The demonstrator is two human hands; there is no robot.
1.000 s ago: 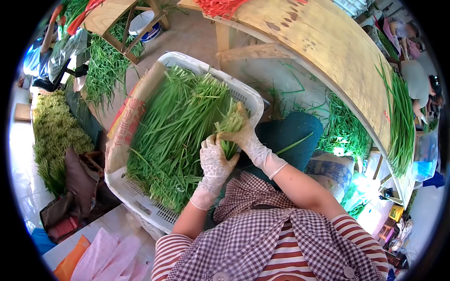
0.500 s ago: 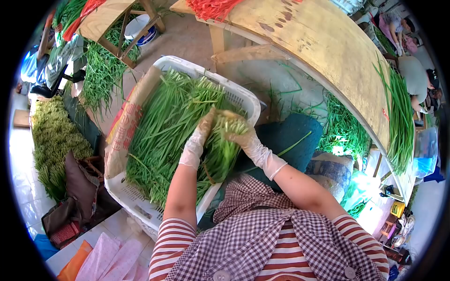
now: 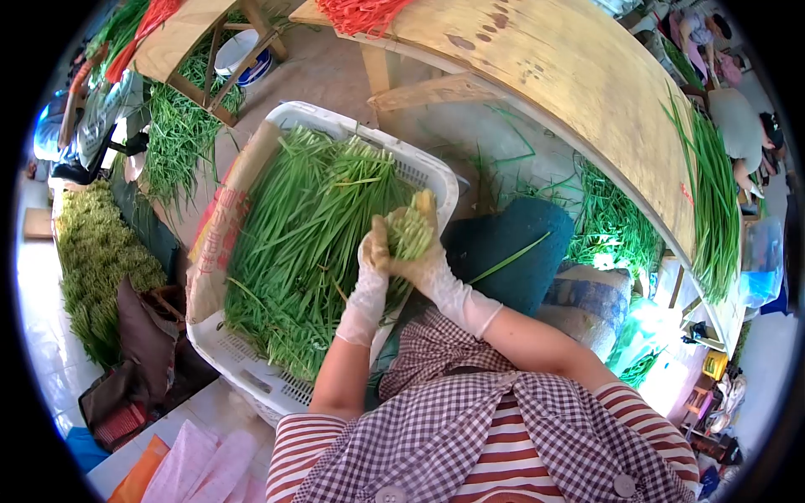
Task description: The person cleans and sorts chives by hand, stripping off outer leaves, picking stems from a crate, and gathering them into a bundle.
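Note:
Both my hands wear pale, stained gloves and hold one bunch of garlic chives (image 3: 409, 232) above the right side of a white plastic crate (image 3: 428, 172). The cut stem ends face up, bundled close together. My left hand (image 3: 374, 250) is closed against the bunch's left side. From the right and below, my right hand (image 3: 426, 256) wraps round it. Many loose garlic chives (image 3: 310, 218) fill the crate, lying mostly lengthwise. A printed paper sack (image 3: 220, 226) lines the crate's left wall. The bunch's lower leaves are mostly hidden by my hands.
A curved-looking wooden table (image 3: 579, 75) spans the upper right, with red ties (image 3: 360, 12) and long chives (image 3: 711, 218) on it. A dark green cloth (image 3: 511, 243) lies right of the crate. Bundled chives (image 3: 105, 260) stand at left; a bucket (image 3: 243, 54) sits behind. Another person (image 3: 738, 134) is far right.
The bunch has come up off the pile toward my body, and its stem ends now point upward. My left hand has moved right and down, closer to my right hand.

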